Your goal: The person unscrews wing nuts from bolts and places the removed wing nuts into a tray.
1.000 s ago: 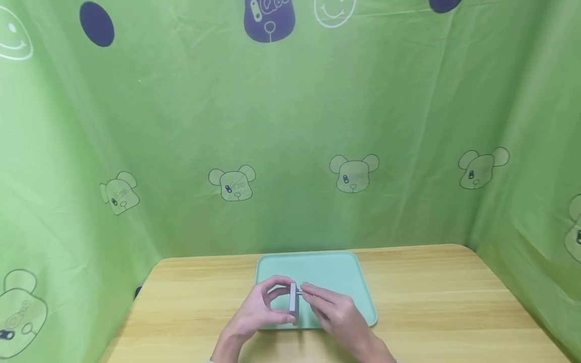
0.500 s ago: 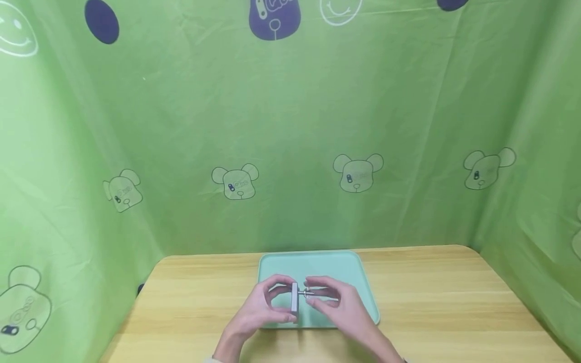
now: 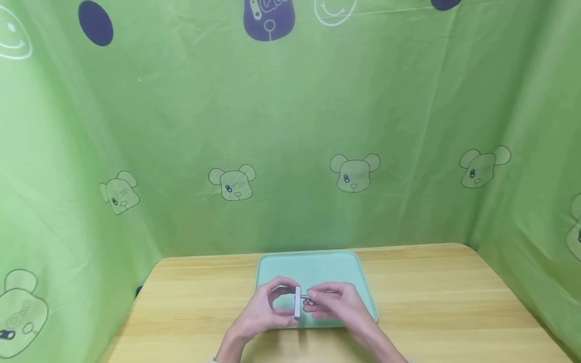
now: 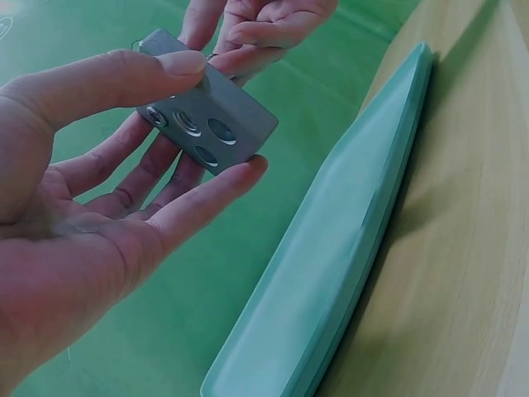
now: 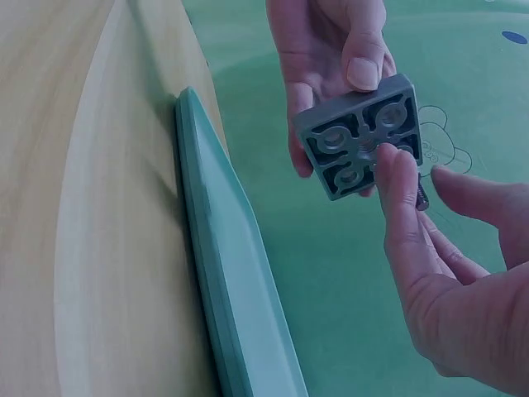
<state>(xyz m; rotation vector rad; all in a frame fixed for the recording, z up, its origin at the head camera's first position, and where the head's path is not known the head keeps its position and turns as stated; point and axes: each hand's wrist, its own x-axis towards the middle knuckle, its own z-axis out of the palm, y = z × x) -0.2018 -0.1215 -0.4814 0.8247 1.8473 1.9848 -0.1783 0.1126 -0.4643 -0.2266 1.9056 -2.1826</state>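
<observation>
A small square grey metal block is held upright on edge above the tray by my left hand, thumb on one edge and fingertips on the opposite one. Round holes and a small screw head show on its face in the left wrist view; the other side, in the right wrist view, has recessed rings. A thin metal bolt sticks out from the block toward my right hand. My right thumb and curled fingers are at the bolt's outer end, and its dark threaded tip shows between index finger and thumb in the right wrist view.
Below both hands a mint-green tray with a low raised rim lies on the light wooden table. Green printed cloth hangs behind the table and along both sides.
My right fingers went from lying straight along the bolt, to spread around it, to curled at its end with the thumb. My left hand keeps its grip on the block, nearly still.
</observation>
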